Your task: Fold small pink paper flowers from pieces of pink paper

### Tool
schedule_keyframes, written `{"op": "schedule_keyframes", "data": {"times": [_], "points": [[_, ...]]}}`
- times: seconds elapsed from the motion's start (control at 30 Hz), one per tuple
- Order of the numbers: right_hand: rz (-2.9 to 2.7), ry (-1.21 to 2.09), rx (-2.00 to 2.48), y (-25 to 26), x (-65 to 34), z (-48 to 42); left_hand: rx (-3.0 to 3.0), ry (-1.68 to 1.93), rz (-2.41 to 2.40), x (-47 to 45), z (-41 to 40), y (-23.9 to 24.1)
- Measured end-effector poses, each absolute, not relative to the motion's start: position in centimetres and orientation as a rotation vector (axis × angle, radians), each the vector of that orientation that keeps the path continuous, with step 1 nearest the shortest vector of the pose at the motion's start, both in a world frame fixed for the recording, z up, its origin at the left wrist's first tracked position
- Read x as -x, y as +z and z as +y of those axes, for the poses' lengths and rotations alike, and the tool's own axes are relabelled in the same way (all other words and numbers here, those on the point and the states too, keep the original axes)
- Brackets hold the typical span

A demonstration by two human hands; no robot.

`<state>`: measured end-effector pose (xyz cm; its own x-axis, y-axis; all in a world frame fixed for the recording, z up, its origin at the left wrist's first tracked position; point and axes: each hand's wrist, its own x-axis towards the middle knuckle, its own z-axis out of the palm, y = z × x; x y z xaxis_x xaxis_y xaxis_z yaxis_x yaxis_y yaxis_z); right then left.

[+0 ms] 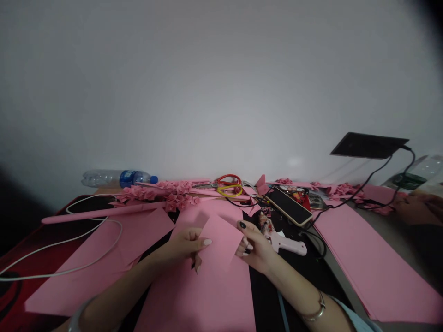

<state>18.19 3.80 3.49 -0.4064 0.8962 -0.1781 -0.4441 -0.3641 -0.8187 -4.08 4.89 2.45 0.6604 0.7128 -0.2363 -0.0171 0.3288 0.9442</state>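
Observation:
A small square of pink paper [220,242] is held up in front of me, one corner pointing away. My left hand [194,246] pinches its left edge, the thumb lying on top and the fingers curled beneath. At the right corner, my right hand [254,246] has its thumb and bent fingers closed on the paper. Below both hands lies a large pink sheet [207,299]. A pale pink glue gun [289,244] rests just right of my right hand.
Paper flowers [180,200], yellow- and red-handled scissors [230,190] and a plastic bottle [117,178] lie along the wall. A phone [289,206] and cables are right of centre. Pink sheets [377,263] are stacked right. Another person's hand [420,210] shows at the far right.

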Motion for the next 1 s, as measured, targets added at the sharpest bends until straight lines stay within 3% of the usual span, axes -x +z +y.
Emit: {"op": "schedule_keyframes", "data": {"times": [0.17, 0.4, 1.0], "points": [[-0.796, 1.857, 0.842, 3.6, -18.0, 4.0, -1.188, 0.547, 0.785, 4.0, 4.9, 2.7], [-1.129, 1.784, 0.985, 2.2, -17.8, 4.2, -1.166, 0.481, 0.651, 3.9, 4.9, 2.0], [-1.026, 1.78, 0.996, 2.2, -17.8, 4.3, -1.129, 0.626, 0.608, 4.5, 4.5, 1.9]]}}
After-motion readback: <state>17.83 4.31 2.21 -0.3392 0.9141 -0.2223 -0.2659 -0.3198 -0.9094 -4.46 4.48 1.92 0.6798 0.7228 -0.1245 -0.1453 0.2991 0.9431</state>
